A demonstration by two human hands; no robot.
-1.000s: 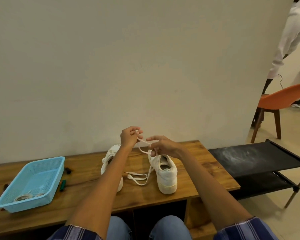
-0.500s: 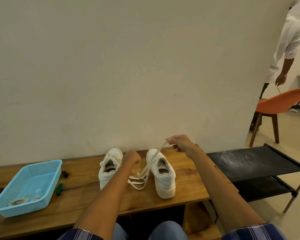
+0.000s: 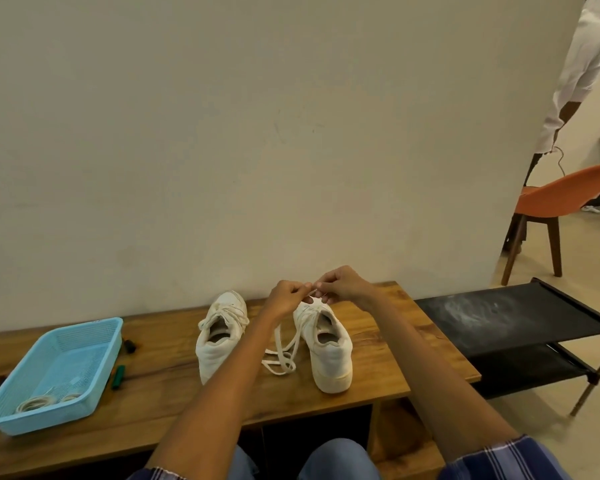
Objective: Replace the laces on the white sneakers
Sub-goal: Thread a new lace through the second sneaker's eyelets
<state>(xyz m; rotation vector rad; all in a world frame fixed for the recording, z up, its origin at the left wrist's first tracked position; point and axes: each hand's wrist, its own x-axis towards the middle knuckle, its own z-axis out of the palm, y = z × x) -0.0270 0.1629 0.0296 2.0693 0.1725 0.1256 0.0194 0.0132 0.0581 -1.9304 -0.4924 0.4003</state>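
Two white sneakers stand heel-toward-me on the wooden bench (image 3: 378, 372). The left sneaker (image 3: 219, 336) is laced. Over the tongue of the right sneaker (image 3: 328, 355), my left hand (image 3: 286, 299) and my right hand (image 3: 342, 284) meet and pinch a white lace (image 3: 281, 355). The lace's loose lengths trail down between the two shoes and loop on the bench.
A light blue basket (image 3: 54, 374) with coiled white laces sits at the bench's left end, small dark and green items beside it. A black shoe rack (image 3: 513, 323) stands to the right. Behind it are an orange chair (image 3: 565, 199) and a person in white.
My left hand rose from the bench between the shoes, and my right hand came in from the right. Both now meet over the right sneaker, pinching the lace.
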